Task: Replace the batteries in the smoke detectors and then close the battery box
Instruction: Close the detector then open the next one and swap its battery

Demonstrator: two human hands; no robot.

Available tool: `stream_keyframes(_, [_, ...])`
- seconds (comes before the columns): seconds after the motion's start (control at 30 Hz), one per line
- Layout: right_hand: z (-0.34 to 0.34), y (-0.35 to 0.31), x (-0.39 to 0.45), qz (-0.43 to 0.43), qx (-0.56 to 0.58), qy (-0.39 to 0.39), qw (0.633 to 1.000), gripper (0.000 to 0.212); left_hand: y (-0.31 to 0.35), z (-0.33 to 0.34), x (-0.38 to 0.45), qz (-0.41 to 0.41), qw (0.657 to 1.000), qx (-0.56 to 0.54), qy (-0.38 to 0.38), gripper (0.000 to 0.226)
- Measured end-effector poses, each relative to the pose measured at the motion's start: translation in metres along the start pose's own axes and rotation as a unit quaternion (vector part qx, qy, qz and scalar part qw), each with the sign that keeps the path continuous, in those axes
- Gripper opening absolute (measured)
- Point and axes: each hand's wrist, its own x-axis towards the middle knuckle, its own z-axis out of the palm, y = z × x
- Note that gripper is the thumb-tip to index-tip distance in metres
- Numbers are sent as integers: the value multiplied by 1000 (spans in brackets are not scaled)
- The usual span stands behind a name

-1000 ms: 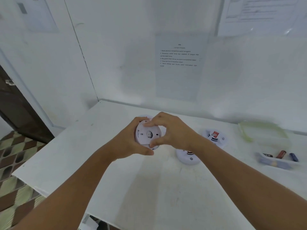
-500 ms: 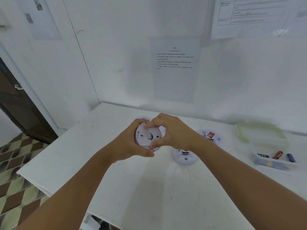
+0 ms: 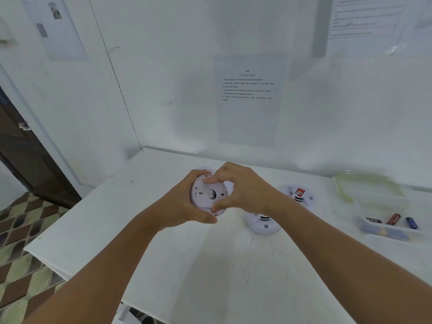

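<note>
The battery box [image 3: 390, 226] at the desk's [image 3: 191, 265] right edge is blurred, and its contents are hard to make out. A round smoke detector [image 3: 208, 195] is held above the desk's middle, flat back turned toward the camera, gripped by the left hand [image 3: 184, 205] and pinched at its rim by the right hand [image 3: 243, 188], which hides its right side.

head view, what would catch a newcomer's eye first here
First, the two hands meeting at the centre: the left hand and right hand both grip a round white smoke detector above the white table. Next, two more detectors lie to the right, the farther one showing a red battery. At the far right, an open clear box holds batteries.
</note>
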Motion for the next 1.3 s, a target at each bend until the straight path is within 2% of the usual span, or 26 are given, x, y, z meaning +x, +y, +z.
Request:
stream_keyframes(0.23, [3,-1,4,9,24,13,1000,61,-4,-8,3,4,1000,1,-3,96])
stream_keyframes(0.43, [9,-5,6,17,33,63,997,61,-5,-16,10,10,999,36,-8,94])
stream_keyframes(0.57, [9,-4,5,16,21,46,999,61,-10,-18,11,6,999,30,-15,96])
stream_keyframes(1.03, [18,2,8,-43,-141,83,986,72,-13,-19,19,29,997,74,-7,90])
stream_keyframes(1.17, [23,0,7,-21,-114,119,986,69,-14,-18,20,33,997,66,3,90])
stream_keyframes(1.3, [27,2,2,-1,-88,113,990,65,-15,-15,17,30,998,62,-11,95])
